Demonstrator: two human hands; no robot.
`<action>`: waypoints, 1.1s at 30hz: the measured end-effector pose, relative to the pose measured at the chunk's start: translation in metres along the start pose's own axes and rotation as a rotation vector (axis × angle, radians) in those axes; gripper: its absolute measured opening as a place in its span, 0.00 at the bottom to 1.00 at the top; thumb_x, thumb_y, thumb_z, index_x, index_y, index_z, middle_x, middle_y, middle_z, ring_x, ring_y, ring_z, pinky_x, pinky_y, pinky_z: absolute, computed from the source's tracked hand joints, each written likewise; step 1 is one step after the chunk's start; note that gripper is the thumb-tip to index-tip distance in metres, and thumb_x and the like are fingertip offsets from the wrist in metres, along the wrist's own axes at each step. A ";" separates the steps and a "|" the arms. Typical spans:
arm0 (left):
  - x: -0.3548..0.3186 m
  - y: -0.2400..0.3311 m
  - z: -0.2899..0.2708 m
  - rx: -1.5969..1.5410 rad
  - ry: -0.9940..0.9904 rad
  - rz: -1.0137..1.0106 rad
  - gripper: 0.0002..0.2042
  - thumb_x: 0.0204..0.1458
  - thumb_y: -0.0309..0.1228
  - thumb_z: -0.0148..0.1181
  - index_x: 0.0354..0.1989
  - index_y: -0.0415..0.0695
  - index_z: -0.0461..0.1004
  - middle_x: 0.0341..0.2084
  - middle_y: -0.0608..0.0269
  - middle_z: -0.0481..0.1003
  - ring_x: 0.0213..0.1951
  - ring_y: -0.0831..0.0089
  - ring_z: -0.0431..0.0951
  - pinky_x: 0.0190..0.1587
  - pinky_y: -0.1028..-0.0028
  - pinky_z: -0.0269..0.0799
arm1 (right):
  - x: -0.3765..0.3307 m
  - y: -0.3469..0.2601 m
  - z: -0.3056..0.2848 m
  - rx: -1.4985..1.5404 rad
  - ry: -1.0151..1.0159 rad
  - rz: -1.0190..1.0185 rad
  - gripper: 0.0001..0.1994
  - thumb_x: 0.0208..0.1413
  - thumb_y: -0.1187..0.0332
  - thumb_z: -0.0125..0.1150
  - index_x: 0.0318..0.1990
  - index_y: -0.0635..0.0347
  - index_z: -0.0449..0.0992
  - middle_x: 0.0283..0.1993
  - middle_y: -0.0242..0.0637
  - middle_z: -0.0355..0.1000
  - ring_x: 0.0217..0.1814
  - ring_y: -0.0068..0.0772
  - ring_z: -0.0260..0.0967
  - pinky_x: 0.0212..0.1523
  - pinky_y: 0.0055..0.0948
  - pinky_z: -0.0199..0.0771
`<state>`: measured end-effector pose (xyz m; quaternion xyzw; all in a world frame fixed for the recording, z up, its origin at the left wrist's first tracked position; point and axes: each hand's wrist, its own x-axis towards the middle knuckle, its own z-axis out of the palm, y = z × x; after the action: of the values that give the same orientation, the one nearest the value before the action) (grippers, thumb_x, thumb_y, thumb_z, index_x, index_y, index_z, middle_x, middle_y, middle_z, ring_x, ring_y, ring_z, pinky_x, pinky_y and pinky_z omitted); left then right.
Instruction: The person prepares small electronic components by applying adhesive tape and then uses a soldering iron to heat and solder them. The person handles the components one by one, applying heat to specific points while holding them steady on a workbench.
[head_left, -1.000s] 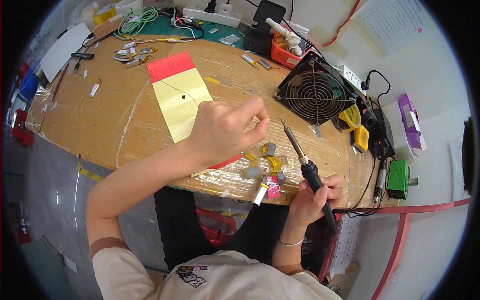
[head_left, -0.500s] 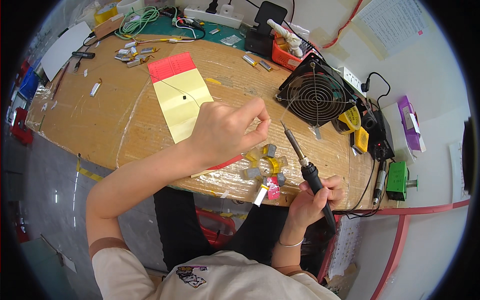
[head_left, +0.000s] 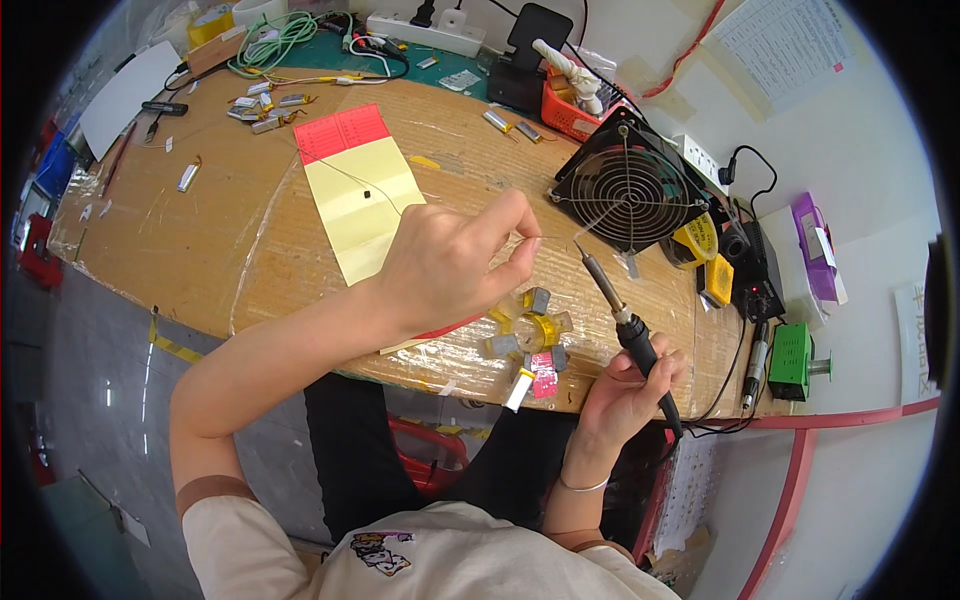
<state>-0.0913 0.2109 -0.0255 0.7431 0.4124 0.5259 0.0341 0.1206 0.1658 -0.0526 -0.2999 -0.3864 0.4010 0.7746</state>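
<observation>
My left hand point(head_left: 445, 250) pinches what seems thin wire point(head_left: 556, 238). My right hand point(head_left: 622, 400) grasps the soldering iron point(head_left: 636, 340), its tip slanting up-left toward it.

On the table point(head_left: 230, 210), a folded sheet point(head_left: 362, 205) lies left of the fan point(head_left: 635, 190), with loose batteries point(head_left: 268, 124) far left. The basket point(head_left: 566, 116) sits just beyond the fan. Near the table's near edge, small blocks point(head_left: 546, 329) lie left of the soldering iron point(head_left: 634, 335) in the right hand point(head_left: 622, 400).

Brn table point(head_left: 240, 190) w/ fan point(head_left: 630, 190), batts point(head_left: 268, 124).
</observation>
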 end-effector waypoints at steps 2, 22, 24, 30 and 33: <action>0.000 -0.001 0.001 0.001 0.005 0.008 0.06 0.43 0.23 0.60 0.26 0.42 0.68 0.06 0.69 0.61 0.08 0.76 0.64 0.14 0.75 0.56 | 0.000 -0.001 0.001 -0.014 -0.004 0.004 0.12 0.57 0.66 0.53 0.28 0.54 0.56 0.32 0.31 0.59 0.22 0.24 0.69 0.27 0.18 0.71; 0.000 -0.002 0.001 0.029 0.010 0.022 0.06 0.43 0.23 0.61 0.25 0.42 0.69 0.07 0.68 0.64 0.10 0.74 0.68 0.14 0.75 0.59 | 0.000 0.001 -0.001 -0.016 -0.016 -0.005 0.13 0.56 0.66 0.55 0.29 0.55 0.56 0.31 0.31 0.59 0.21 0.25 0.69 0.25 0.17 0.72; 0.000 -0.002 0.001 0.028 0.011 0.028 0.06 0.43 0.23 0.61 0.25 0.42 0.69 0.08 0.68 0.64 0.10 0.74 0.68 0.15 0.75 0.59 | 0.000 0.001 -0.001 -0.010 -0.020 -0.010 0.12 0.56 0.66 0.55 0.29 0.54 0.56 0.31 0.31 0.59 0.21 0.26 0.69 0.25 0.18 0.72; 0.000 -0.003 0.003 0.029 0.027 0.036 0.06 0.43 0.24 0.61 0.25 0.42 0.69 0.08 0.68 0.64 0.10 0.74 0.68 0.15 0.74 0.60 | -0.001 0.000 0.000 -0.006 -0.024 -0.018 0.12 0.55 0.68 0.56 0.29 0.54 0.57 0.32 0.32 0.59 0.21 0.28 0.69 0.24 0.19 0.74; 0.000 -0.003 0.002 0.023 0.016 0.026 0.06 0.43 0.24 0.61 0.25 0.42 0.69 0.08 0.67 0.65 0.10 0.73 0.68 0.15 0.74 0.60 | -0.001 0.000 0.000 -0.005 -0.021 -0.016 0.12 0.54 0.69 0.56 0.29 0.54 0.57 0.32 0.32 0.59 0.21 0.28 0.70 0.23 0.19 0.75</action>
<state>-0.0916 0.2132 -0.0281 0.7445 0.4089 0.5276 0.0155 0.1201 0.1646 -0.0530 -0.2946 -0.3977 0.3969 0.7730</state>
